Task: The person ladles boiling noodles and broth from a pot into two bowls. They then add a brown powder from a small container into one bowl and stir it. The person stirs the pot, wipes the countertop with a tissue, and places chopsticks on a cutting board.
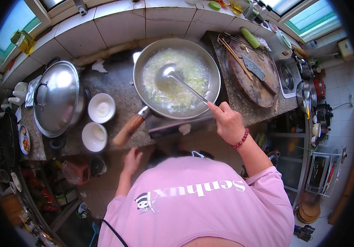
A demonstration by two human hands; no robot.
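Note:
My right hand (230, 123), with a red bead bracelet at the wrist, grips the handle of a metal ladle (168, 71). The ladle's bowl rests in a steaming pan (216, 77) of bubbling pale liquid with light green shreds (192, 92). This pan stands on a stove (184, 125), its wooden handle (129, 129) pointing toward the lower left. Just below that handle, my left hand (133, 160) hangs near the counter's front edge, fingers slightly apart and holding nothing visible. Two white bowls (94, 136) (101, 108) sit left of the pan.
On the left stands a large lidded metal pot (58, 95). A round wooden chopping board (238, 77) at the right carries a cleaver (254, 68), wooden chopsticks (235, 57) and a green gourd-like vegetable (250, 37). Beyond it is a sink (288, 92). A tiled wall (121, 26) runs behind the counter.

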